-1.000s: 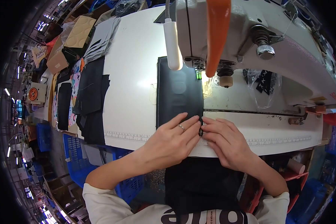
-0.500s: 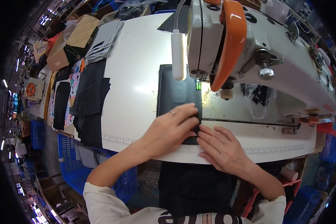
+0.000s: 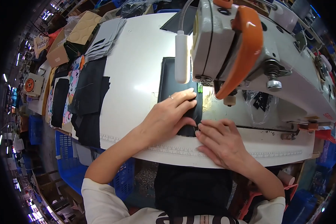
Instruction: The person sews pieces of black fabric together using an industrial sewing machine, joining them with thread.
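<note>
A black leather-like panel (image 3: pixel 168 80) with light stitching along its edge lies on the white sewing table, its right side beside the sewing machine's needle area. My left hand (image 3: pixel 164 114) rests on the panel, fingers stretched forward over it and thumb apart near the lower right edge. My right hand (image 3: pixel 222 143) touches the panel's lower right edge with its fingertips. Its fingers are extended, and the thumb stands apart on the table. The machine head (image 3: pixel 220 41), with an orange lever (image 3: pixel 246 48), hides the panel's upper right part.
A white lamp (image 3: pixel 182 58) hangs beside the machine head. Black fabric pieces (image 3: pixel 87 87) and grey sheets (image 3: pixel 106 37) are stacked at left. A printed ruler strip (image 3: pixel 168 151) runs along the front edge. A clear bag (image 3: pixel 257 108) lies under the machine arm; a blue crate (image 3: pixel 69 164) stands below left.
The black panel has slid forward, away from me, along the machine. My left hand has moved forward with it, its thumb now further from the fingers. The view has shifted slightly.
</note>
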Tool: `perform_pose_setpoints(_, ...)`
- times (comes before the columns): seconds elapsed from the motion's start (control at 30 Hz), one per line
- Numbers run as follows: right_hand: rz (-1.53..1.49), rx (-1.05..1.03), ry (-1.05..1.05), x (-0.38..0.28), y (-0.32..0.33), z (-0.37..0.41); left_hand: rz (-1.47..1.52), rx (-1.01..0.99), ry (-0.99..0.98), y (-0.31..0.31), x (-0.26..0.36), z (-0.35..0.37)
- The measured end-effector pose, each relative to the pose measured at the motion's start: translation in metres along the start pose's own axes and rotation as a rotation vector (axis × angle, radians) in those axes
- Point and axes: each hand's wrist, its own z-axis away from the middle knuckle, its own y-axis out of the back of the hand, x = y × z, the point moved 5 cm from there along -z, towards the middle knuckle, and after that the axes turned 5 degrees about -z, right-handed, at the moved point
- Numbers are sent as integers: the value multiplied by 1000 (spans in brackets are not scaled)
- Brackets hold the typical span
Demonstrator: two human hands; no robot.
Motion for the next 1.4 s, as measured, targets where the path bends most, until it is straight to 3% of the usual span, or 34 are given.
perform_pose_setpoints(0.43,100,58,-49,39,5,-31,20,10,32,-3,-41,-38)
perform_pose_setpoints(0.57,159,92,-49,44,6,-34,-105,78,62,-3,-31,-34)
perform_pose_setpoints(0.67,148,153,-43,43,4,-31,-134,192,-89,-7,6,2)
perform_pose_setpoints(1.4,112,216,-35,43,1,-29,-175,205,-81,-13,-23,-29)
